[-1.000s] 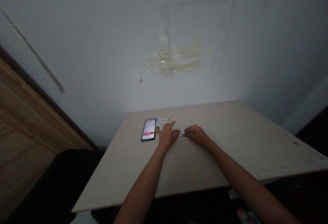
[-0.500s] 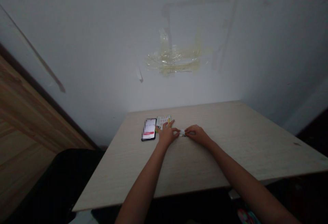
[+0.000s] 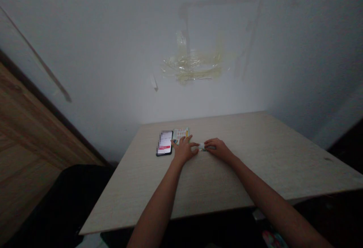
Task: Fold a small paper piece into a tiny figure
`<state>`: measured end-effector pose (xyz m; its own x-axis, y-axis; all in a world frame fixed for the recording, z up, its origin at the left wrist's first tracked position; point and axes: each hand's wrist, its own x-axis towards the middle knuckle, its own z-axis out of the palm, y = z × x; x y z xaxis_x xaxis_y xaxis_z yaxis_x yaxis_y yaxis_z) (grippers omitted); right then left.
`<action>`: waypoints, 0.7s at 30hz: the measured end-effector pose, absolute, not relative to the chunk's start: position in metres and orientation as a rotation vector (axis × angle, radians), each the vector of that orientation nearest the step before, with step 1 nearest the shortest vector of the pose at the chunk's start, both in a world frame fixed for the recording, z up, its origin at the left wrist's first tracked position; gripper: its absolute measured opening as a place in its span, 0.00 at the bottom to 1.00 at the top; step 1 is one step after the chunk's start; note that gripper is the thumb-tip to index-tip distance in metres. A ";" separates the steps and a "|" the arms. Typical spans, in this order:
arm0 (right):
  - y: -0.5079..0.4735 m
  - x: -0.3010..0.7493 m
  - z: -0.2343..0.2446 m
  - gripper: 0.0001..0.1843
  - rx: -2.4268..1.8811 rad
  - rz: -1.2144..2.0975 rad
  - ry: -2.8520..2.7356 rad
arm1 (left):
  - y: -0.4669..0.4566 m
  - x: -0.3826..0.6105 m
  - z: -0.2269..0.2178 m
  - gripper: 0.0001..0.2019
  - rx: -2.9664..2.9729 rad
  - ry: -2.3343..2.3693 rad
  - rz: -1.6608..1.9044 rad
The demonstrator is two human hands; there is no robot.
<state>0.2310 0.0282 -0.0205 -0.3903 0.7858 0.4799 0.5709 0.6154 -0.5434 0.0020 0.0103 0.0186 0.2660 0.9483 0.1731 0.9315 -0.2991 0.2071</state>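
A small, flat printed piece (image 3: 201,147), white with some colour and perhaps paper, lies between my two hands on the table. My left hand (image 3: 185,149) has its thumb and forefinger at the piece's left end, while the other fingers spread over the lower part of a printed leaflet (image 3: 180,131). At the right end, the bent fingers and thumb of my right hand (image 3: 217,148) pinch the same piece. Fingertips cover both of its ends, and its print is too small to read. A phone (image 3: 164,143) with a lit screen lies just left of my left hand.
The pale wooden table (image 3: 244,180) stands against a white wall (image 3: 113,51) with peeling clear tape (image 3: 195,66) on it. A black object (image 3: 70,195) is beside the table's left edge, near a wooden panel (image 3: 22,127). Something colourful (image 3: 273,238) shows below the front edge.
My left thumb and forefinger have shifted slightly and stand a little further apart. The right hand keeps nearly the same place, and the phone and leaflet have not moved.
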 end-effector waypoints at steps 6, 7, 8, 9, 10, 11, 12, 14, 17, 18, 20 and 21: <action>0.027 0.230 -0.023 0.10 -1.109 0.238 -2.102 | 0.004 0.007 0.014 0.14 2.448 1.843 0.533; 0.025 0.229 -0.022 0.11 -1.117 0.221 -2.100 | 0.003 0.009 0.014 0.13 2.446 1.856 0.548; 0.024 0.229 -0.021 0.11 -1.126 0.210 -2.100 | 0.002 0.011 0.014 0.14 2.447 1.869 0.558; 0.022 0.228 -0.020 0.11 -1.133 0.204 -2.104 | 0.002 0.012 0.013 0.14 2.450 1.881 0.567; 0.021 0.227 -0.019 0.11 -1.136 0.201 -2.113 | 0.001 0.014 0.013 0.15 2.456 1.894 0.570; 0.020 0.227 -0.019 0.11 -1.136 0.200 -2.124 | 0.001 0.015 0.012 0.16 2.452 1.916 0.569; 0.020 0.227 -0.018 0.10 -1.133 0.202 -2.134 | 0.001 0.016 0.012 0.17 2.450 1.931 0.561; 0.020 0.229 -0.018 0.08 -1.121 0.223 -2.142 | 0.002 0.017 0.010 0.19 2.451 1.933 0.546; 0.023 0.231 -0.018 0.08 -1.100 0.294 -2.104 | 0.004 0.017 0.010 0.18 2.441 1.917 0.511; 0.024 0.232 -0.018 0.07 -1.100 0.319 -2.081 | 0.005 0.016 0.010 0.18 2.433 1.908 0.491; 0.025 0.233 -0.017 0.06 -1.111 0.352 -2.024 | 0.005 0.017 0.012 0.17 2.410 1.895 0.444; 0.025 0.233 -0.016 0.06 -1.118 0.360 -2.000 | 0.005 0.017 0.012 0.17 2.399 1.897 0.422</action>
<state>0.2330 0.0252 -0.0163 -0.2903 0.8124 0.5057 0.5852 0.5689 -0.5779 0.0172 0.0053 0.0124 0.2081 0.9616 0.1789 0.9467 -0.2440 0.2102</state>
